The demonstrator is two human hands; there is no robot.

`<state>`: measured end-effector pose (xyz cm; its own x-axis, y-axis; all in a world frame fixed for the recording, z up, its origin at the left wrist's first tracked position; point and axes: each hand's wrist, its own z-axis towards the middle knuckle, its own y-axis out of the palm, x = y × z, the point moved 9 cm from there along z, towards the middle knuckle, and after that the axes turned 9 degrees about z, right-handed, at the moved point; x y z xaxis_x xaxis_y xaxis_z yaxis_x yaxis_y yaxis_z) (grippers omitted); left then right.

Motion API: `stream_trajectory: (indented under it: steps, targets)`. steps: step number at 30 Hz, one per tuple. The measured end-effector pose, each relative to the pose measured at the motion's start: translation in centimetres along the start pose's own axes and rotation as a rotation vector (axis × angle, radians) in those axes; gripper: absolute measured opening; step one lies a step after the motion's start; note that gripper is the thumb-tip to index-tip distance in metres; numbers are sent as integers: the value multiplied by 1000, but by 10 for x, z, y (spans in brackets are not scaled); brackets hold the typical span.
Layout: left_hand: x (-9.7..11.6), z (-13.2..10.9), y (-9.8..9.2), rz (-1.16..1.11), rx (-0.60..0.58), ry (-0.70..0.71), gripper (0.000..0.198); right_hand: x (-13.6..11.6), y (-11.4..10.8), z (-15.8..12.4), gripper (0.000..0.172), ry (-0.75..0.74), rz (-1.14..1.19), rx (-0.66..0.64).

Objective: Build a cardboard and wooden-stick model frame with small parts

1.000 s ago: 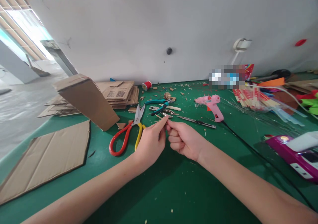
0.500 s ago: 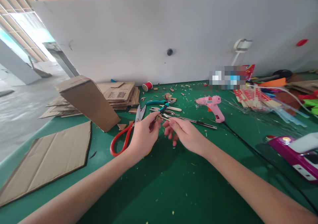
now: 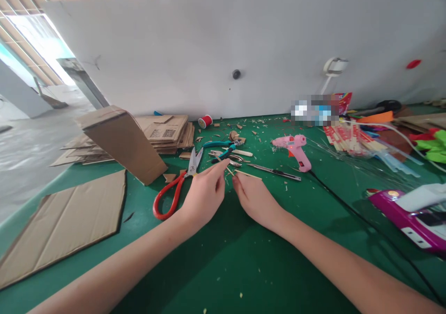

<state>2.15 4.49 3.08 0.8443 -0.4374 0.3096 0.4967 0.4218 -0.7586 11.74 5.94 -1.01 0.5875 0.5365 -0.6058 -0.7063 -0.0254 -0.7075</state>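
Over the green table my left hand (image 3: 205, 191) is closed, its index finger stretched along a thin wooden stick (image 3: 230, 170). My right hand (image 3: 257, 197) is closed opposite it, fingertips at the same stick's near end. A second thin wooden stick (image 3: 249, 174) lies across the back of its fingers. The fingers hide part of both sticks. Just beyond the hands lie teal-handled pliers (image 3: 228, 152) and other metal tools. Red-handled scissors (image 3: 174, 191) rest partly open beside my left hand. A utility knife (image 3: 275, 171) lies beyond my right hand.
A pink glue gun (image 3: 296, 150) with a black cord stands at the right, near a purple device (image 3: 406, 221). At the left are a cardboard sheet (image 3: 73, 221), a leaning cardboard box (image 3: 125, 142) and stacked cardboard (image 3: 170, 133). Red thread (image 3: 205, 121) sits by the wall.
My right hand has turned and its fingers have curled in. The stick between the hands has tilted, and a second stick now shows above the right hand. The view has shifted slightly.
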Motion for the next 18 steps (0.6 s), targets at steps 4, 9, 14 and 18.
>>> stream_trajectory:
  steps: [4, 9, 14, 18]
  targets:
    - [1, -1, 2, 48, 0, 21, 38, 1, -2, -1, 30, 8, 20, 4]
    - [9, -6, 10, 43, -25, 70, 39, 1, -2, 0, 30, 14, 114, 13]
    - [12, -9, 22, 14, -73, 65, 41, 5, -2, 4, 29, 37, 211, 27]
    - [2, -6, 24, -32, -130, -21, 38, 6, 1, 6, 28, 54, 201, 2]
